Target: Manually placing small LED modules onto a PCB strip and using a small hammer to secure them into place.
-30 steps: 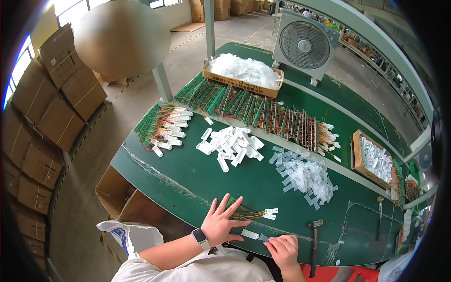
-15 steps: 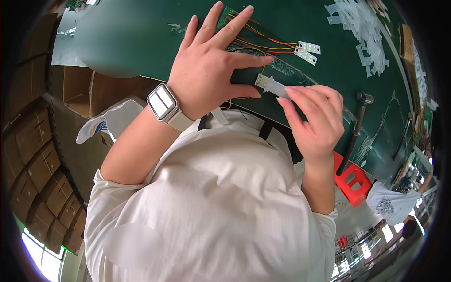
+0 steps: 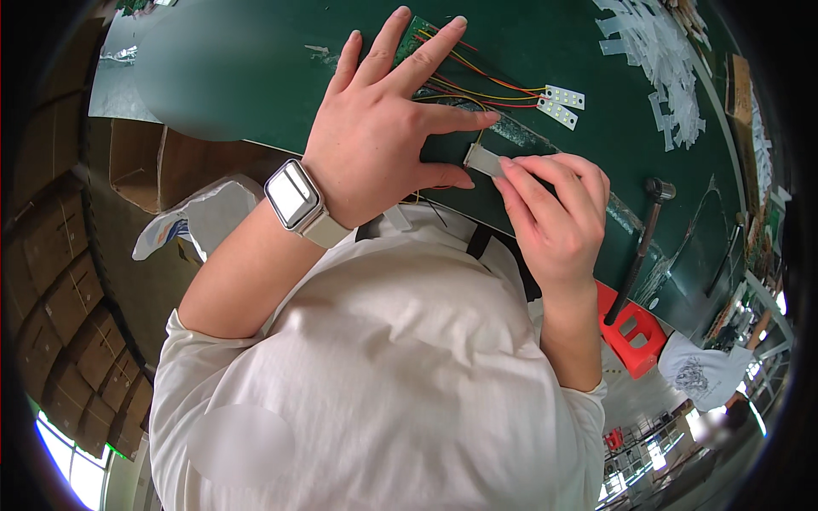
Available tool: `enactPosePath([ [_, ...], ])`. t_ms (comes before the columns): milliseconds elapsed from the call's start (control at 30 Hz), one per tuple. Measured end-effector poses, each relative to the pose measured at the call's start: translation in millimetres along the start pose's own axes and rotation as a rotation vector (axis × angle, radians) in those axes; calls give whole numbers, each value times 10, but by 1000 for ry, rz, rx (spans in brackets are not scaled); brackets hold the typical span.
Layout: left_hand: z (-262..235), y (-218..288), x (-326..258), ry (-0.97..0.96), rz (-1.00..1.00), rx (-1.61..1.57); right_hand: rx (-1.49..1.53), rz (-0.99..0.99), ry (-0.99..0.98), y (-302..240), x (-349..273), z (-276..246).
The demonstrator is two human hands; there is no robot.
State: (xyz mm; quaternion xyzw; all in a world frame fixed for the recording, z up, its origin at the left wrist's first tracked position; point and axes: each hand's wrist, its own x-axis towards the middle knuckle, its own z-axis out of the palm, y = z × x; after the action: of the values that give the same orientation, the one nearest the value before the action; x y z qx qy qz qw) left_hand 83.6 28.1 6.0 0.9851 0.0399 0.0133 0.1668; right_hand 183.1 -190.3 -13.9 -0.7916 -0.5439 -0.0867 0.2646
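Note:
My left hand (image 3: pixel 375 128) lies with fingers spread, its fingertips over a green circuit board (image 3: pixel 412 41) that it partly hides. Thin red and yellow wires (image 3: pixel 503 86) run from that board to two small white LED boards (image 3: pixel 560 106) on the right. Another wire passes by my left index finger to a small piece at the end of a whitish translucent plastic strip (image 3: pixel 486 160). My right hand (image 3: pixel 558 209) pinches this strip between thumb and fingers. The strip now covers most of the LED piece, whose end sits between my left thumb and index fingertip.
A pile of translucent strips (image 3: pixel 656 51) lies at the back right of the green table (image 3: pixel 256 94). A dark-handled hammer (image 3: pixel 637 255) rests near the right edge, above a red stool (image 3: pixel 637 339). Cardboard boxes (image 3: pixel 72 281) are stacked at the left.
My right hand has moved slightly left, sliding the strip over the small LED board whose lights showed before. My left hand stays spread in nearly the same place.

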Motion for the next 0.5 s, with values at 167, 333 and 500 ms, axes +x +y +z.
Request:
enactPosePath([
  [167,9,-11,30,5,3,2,-23,51,-15,-30,30,-9],
  [333,20,-10,15,4,-3,13,-41,56,-10,-25,16,17],
  [500,7,3,18,-5,-10,-21,-59,60,-14,-49,-3,-4],
])
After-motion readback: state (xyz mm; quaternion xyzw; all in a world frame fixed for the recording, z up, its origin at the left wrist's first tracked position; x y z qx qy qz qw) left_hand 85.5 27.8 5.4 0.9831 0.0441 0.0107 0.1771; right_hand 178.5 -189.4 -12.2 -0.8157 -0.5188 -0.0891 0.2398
